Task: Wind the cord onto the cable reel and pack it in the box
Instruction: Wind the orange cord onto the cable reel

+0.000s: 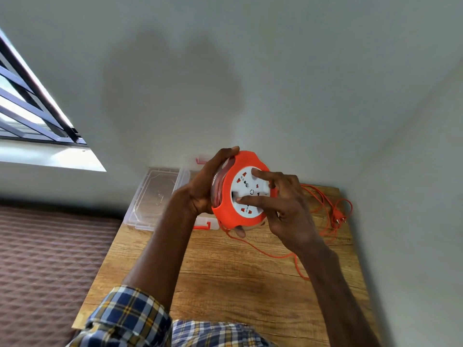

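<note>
While the cable reel (240,194) is held up over the far end of the wooden table (225,271), the left hand (208,186) grips it from behind, fingers curled over the top rim and thumb poking out under the bottom edge. Right hand (288,209) is on the reel's white socket face, index finger and thumb pressed flat against it, not really wrapped around anything. Some orange cord (270,254) is already wound inside; the rest trails down from the reel's bottom and sprawls over the table to the right of the reel, plug (339,219) at the end. Behind the reel, mostly hidden, sits the clear plastic box (205,225), and to the reel's left what's probably its lid (152,196), a bit blurry though.
</note>
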Tool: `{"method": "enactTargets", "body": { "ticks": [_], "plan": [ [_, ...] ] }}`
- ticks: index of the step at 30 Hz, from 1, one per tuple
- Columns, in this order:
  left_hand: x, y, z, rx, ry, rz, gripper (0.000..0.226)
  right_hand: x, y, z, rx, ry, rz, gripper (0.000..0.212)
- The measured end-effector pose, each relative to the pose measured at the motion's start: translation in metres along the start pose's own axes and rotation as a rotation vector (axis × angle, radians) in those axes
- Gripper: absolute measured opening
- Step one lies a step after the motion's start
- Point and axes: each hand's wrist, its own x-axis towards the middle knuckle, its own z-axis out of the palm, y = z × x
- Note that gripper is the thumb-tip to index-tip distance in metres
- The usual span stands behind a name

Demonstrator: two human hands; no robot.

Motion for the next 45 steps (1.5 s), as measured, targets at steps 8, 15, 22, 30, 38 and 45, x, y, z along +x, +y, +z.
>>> {"method": "enactTargets", "body": {
  "ticks": [8, 15, 22, 30, 38, 45],
  "plan": [
    [0.002, 0.003, 0.006, 0.029, 0.038, -0.034, 0.063, -0.003, 0.001, 0.010, -0.124, 0.038, 0.064, 0.057],
    [0.006, 0.008, 0.018, 0.058, 0.059, -0.018, 0.057, 0.005, -0.028, 0.020, -0.075, 0.224, 0.476, 0.061],
    [0.003, 0.006, 0.017, 0.051, 0.033, -0.015, 0.063, 0.012, -0.033, 0.014, -0.109, 0.209, 0.474, 0.051],
    [0.002, 0.006, 0.013, 0.005, -0.004, 0.018, 0.065, 0.004, -0.006, -0.004, -0.059, -0.010, 0.089, 0.065],
    [0.006, 0.005, 0.017, -0.037, -0.052, 0.015, 0.063, 0.003, -0.007, -0.003, -0.148, 0.017, 0.124, 0.064],
    [0.007, 0.007, 0.029, 0.001, -0.031, 0.007, 0.061, 0.006, -0.029, 0.005, -0.068, 0.213, 0.481, 0.060]
  ]
}}
